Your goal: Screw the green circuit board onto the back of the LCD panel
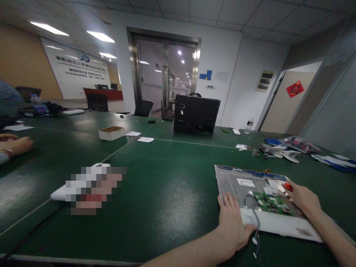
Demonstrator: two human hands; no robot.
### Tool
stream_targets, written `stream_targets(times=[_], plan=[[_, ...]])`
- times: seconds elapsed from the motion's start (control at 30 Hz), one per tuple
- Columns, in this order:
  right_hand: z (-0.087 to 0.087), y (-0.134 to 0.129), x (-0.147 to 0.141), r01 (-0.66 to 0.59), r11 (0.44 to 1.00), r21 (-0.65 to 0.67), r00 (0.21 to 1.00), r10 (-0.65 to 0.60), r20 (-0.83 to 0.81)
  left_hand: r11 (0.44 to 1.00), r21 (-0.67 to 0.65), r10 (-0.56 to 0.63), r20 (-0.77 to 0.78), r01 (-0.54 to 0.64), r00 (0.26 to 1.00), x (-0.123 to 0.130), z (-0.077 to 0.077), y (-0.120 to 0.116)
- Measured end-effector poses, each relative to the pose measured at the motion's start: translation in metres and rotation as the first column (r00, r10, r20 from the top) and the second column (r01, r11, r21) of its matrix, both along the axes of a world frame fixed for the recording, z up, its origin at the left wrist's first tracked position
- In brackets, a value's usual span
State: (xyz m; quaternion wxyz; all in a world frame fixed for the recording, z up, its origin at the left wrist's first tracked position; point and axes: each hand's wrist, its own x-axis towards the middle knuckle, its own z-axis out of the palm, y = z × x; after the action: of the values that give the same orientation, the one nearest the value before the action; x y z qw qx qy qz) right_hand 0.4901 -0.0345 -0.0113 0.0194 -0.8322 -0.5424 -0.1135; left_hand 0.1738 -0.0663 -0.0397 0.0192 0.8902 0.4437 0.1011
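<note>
A flat metal-backed panel lies on the green table at the right, with a green circuit board and a grey cable on it. My left hand rests on the panel's left edge, fingers spread, the thumb by the cable. At the panel's upper right, my right hand is closed around a red-and-black tool, of which only a small part shows. The tool's tip is hidden.
On the green table stand a black monitor casing, an open box and a bottle. A white device lies left. Another person's hands are at the far left; bags and parts lie back right.
</note>
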Motion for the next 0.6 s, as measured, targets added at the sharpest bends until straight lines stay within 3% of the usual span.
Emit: stream_targets(times=[0.1, 0.17, 0.23, 0.3, 0.6], plan=[[0.017, 0.009, -0.002, -0.002, 1.000, -0.028, 0.999, 0.001, -0.032, 1.000, -0.008, -0.004, -0.009, 0.004, 1.000, 0.022, -0.004, 0.002], [0.024, 0.014, -0.013, -0.154, 0.988, -0.012, 0.986, 0.153, -0.071, 1.000, 0.009, -0.006, -0.004, 0.006, 1.000, 0.036, -0.006, 0.003], [0.028, 0.017, -0.026, -0.340, 0.940, -0.039, 0.932, 0.331, -0.145, 0.999, 0.043, -0.004, 0.012, 0.004, 1.000, 0.048, -0.008, 0.004], [0.026, 0.017, -0.037, -0.442, 0.895, -0.068, 0.885, 0.422, -0.197, 0.998, 0.058, 0.000, 0.026, -0.002, 1.000, 0.057, -0.008, 0.005], [0.010, 0.018, -0.049, -0.424, 0.899, -0.108, 0.901, 0.406, -0.151, 0.996, -0.067, -0.056, 0.074, 0.061, 0.996, 0.061, 0.001, 0.007]])
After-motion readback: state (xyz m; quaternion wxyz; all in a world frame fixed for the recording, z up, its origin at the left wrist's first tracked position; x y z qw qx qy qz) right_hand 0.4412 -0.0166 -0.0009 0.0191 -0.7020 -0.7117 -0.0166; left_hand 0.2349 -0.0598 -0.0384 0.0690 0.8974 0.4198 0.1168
